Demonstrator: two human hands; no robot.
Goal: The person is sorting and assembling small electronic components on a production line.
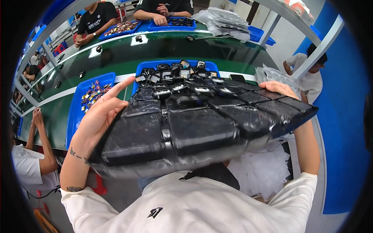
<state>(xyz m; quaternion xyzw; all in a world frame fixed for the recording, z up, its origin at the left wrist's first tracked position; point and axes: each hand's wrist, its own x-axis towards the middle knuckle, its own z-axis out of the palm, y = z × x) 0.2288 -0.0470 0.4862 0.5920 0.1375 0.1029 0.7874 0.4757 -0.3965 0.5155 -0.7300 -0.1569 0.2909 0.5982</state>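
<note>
Black tray (202,126), divided into blocky cells, held in the air at the centre of the view, between the wearer's body and the green table (116,58). The left hand (103,112) is at nine o'clock: its index finger is stretched out past the tray's corner, the fingers beside it are loosely bent, and the hand has hold of the left end. The right hand (279,88), between two and three o'clock, lays its nearly straight fingers over the far edge; its thumb cannot be seen. Gripping opposite ends probably keeps so wide and thin a tray from sagging. The near edge is blurred.

At twelve o'clock a blue bin (213,66) holds heaped black gadgets (165,73). Its place directly beyond the tray presumably keeps loose pieces within its rim; whether the nearest gadgets rest on the tray or in the bin cannot be told. A second bin (74,116), between nine and ten o'clock, contains small colourful packets (95,93), seemingly kept apart from the gadgets. Clear plastic bags (278,75) lie at two o'clock and white sheets (260,171) at four. Toward eleven, a co-worker (97,19) sits across the table.
</note>
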